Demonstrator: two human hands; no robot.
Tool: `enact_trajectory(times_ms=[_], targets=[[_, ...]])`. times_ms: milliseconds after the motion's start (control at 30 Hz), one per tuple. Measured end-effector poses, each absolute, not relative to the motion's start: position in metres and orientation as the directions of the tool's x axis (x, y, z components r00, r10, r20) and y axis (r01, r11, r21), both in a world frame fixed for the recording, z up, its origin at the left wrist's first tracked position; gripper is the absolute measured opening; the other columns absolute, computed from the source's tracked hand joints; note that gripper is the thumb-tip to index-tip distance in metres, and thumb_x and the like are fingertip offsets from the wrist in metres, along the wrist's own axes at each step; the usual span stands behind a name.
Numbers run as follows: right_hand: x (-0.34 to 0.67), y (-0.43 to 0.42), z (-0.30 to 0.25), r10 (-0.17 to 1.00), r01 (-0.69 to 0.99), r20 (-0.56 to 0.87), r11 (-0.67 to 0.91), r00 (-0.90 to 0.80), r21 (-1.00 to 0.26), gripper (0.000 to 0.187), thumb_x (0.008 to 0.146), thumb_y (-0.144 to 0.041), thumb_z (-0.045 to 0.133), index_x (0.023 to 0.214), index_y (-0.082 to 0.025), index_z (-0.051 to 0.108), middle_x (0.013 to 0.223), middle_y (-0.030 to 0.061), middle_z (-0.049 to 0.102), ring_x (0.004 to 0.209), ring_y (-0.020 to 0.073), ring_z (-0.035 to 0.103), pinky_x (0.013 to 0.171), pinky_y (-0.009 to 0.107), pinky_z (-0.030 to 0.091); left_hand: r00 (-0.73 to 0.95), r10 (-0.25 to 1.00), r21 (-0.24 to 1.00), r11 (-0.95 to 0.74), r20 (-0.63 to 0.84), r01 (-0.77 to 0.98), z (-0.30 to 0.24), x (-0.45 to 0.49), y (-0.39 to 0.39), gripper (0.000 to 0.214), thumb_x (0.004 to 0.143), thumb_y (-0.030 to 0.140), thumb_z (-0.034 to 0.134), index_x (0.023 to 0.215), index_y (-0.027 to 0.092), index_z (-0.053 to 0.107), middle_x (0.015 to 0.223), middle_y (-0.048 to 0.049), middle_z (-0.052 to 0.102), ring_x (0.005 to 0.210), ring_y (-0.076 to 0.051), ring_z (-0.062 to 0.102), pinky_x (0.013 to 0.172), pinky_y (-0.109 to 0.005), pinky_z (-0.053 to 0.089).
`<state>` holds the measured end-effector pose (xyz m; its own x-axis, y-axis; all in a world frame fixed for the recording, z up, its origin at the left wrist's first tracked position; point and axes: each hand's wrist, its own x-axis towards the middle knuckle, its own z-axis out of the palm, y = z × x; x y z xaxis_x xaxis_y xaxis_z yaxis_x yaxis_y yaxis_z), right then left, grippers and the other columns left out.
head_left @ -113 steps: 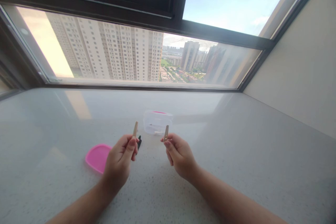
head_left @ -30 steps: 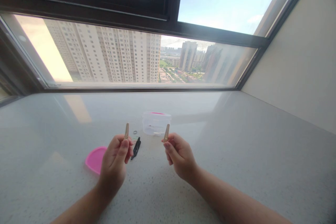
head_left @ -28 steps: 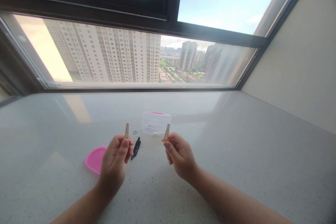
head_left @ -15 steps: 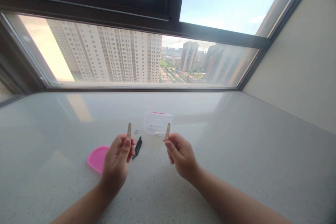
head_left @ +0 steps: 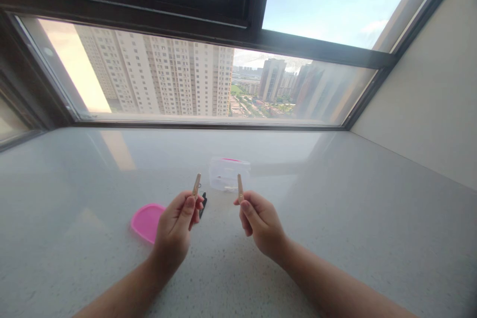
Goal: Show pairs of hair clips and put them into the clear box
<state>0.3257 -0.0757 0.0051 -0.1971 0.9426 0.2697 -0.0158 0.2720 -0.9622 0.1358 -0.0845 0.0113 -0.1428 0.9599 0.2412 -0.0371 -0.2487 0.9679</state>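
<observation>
My left hand (head_left: 176, 226) is closed on a slim gold hair clip (head_left: 196, 185), pinched at its base and pointing up. My right hand (head_left: 261, 221) pinches a second gold hair clip (head_left: 240, 188) the same way. Both hands hover over the grey stone sill, a short gap between them. Just behind them stands a small clear plastic container (head_left: 228, 173). A black clip (head_left: 203, 203) lies on the sill beside my left fingers, partly hidden by them.
A pink lid (head_left: 147, 220) lies flat to the left of my left hand. The speckled sill (head_left: 335, 198) runs to a dark-framed window (head_left: 257, 35) at the back and a beige wall (head_left: 428, 99) on the right.
My left hand has moved right, closer to my right hand, so the two gold clips are nearer together. The view has shifted slightly. The small ring on the sill is now hidden.
</observation>
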Motion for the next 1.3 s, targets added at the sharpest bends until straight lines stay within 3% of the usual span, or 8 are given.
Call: enact_trajectory(times_ms=[733, 900, 1100, 1300], targets=[[0.3212, -0.0771, 0.0060, 0.942, -0.013, 0.260, 0.264, -0.213, -0.965, 0.035, 0.094, -0.051, 0.040, 0.098, -0.019, 0.052, 0.051, -0.0085, 0.044, 0.037, 0.0069, 0.036, 0.036, 0.017, 0.028, -0.093, 0.943, 0.947, -0.318, 0.320, 0.039, 0.0078, 0.1343, -0.0831, 0.028, 0.091, 0.043, 0.051, 0.088, 0.018, 0.064, 0.069, 0.0002, 0.057, 0.054, -0.012, 0.048, 0.048, -0.024, 0.037], [0.3223, -0.0750, 0.0042, 0.944, -0.019, 0.263, 0.265, -0.201, -0.964, 0.031, 0.093, -0.049, 0.045, 0.096, -0.018, 0.052, 0.052, -0.0088, 0.044, 0.037, 0.0064, 0.036, 0.035, 0.016, 0.027, -0.101, 0.938, 0.944, -0.326, 0.331, 0.058, 0.0082, 0.1343, -0.0826, 0.026, 0.091, 0.043, 0.051, 0.090, 0.018, 0.061, 0.074, -0.0007, 0.059, 0.055, -0.012, 0.048, 0.048, -0.024, 0.036], [0.3228, -0.0726, 0.0025, 0.953, -0.048, 0.257, 0.253, -0.162, -0.966, 0.030, 0.090, -0.049, 0.050, 0.091, -0.019, 0.051, 0.052, -0.0093, 0.043, 0.037, 0.0059, 0.036, 0.034, 0.016, 0.027, -0.116, 0.942, 0.948, -0.306, 0.316, 0.091, 0.0100, 0.1344, -0.0827, 0.027, 0.090, 0.044, 0.051, 0.091, 0.019, 0.059, 0.059, 0.0038, 0.052, 0.052, -0.012, 0.044, 0.048, -0.024, 0.034], [0.3237, -0.0734, 0.0046, 0.956, -0.073, 0.260, 0.252, -0.134, -0.965, 0.031, 0.087, -0.050, 0.055, 0.088, -0.019, 0.050, 0.052, -0.0098, 0.042, 0.037, 0.0056, 0.036, 0.034, 0.016, 0.028, -0.133, 0.940, 0.947, -0.302, 0.315, 0.112, 0.0078, 0.1340, -0.0825, 0.025, 0.089, 0.044, 0.054, 0.092, 0.020, 0.058, 0.062, 0.0033, 0.054, 0.052, -0.013, 0.045, 0.048, -0.024, 0.034]])
